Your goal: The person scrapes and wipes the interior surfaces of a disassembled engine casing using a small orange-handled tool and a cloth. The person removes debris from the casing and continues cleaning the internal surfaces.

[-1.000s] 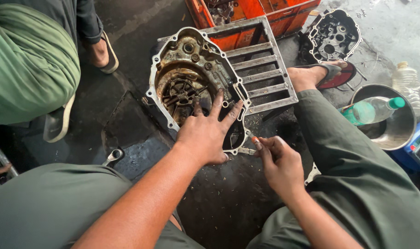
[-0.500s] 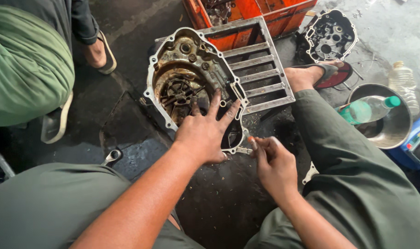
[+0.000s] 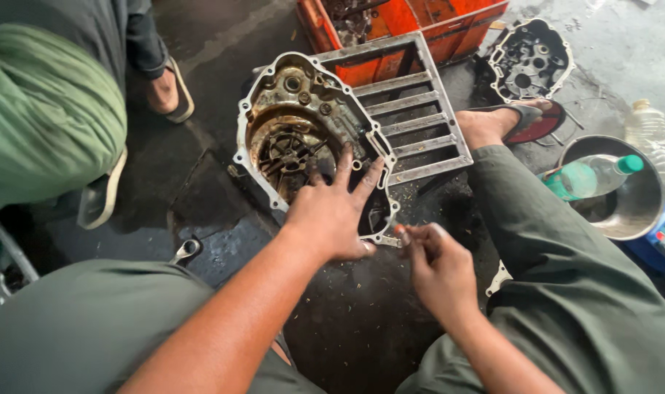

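Left hand [image 3: 332, 215] splayed flat on the greasy grey cast-metal engine cover [image 3: 303, 138], judged heavy, rigid and slippery, best gripped at its rim; right hand [image 3: 438, 266] pinches a small part too small to identify

Orange crate [image 3: 449, 22], metal grate [image 3: 420, 109], second engine cover [image 3: 529, 62], steel bowl [image 3: 632, 211] holding green bottle [image 3: 588, 176].

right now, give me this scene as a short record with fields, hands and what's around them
left hand: flat on the engine case cover, fingers spread
right hand: fingertips pinched at the cover's near corner; what they hold is too small to tell
behind the cover: grey metal grate, orange crate
right side: green bottle in steel bowl
floor: wrench
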